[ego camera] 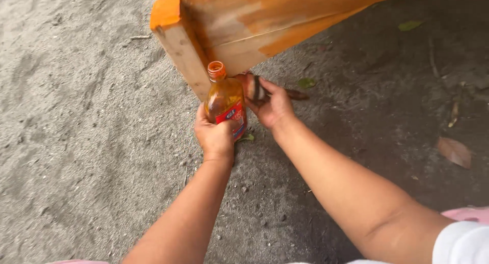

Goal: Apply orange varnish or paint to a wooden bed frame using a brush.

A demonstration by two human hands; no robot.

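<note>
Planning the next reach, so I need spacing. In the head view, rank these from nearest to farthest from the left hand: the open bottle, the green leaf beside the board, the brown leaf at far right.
1. Open bottle: held in the left hand.
2. Green leaf: on the ground, up and right, beyond the right hand.
3. Brown leaf: on the ground near the right edge.

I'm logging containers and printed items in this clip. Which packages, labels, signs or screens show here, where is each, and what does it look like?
Bottle: open, clear plastic, holding amber liquid, orange neck ring; upright in the left hand, beside the orange-stained wooden board.
Label: red band with blue and white marks, wrapped round the bottle's lower half.
No signs or screens.
</note>
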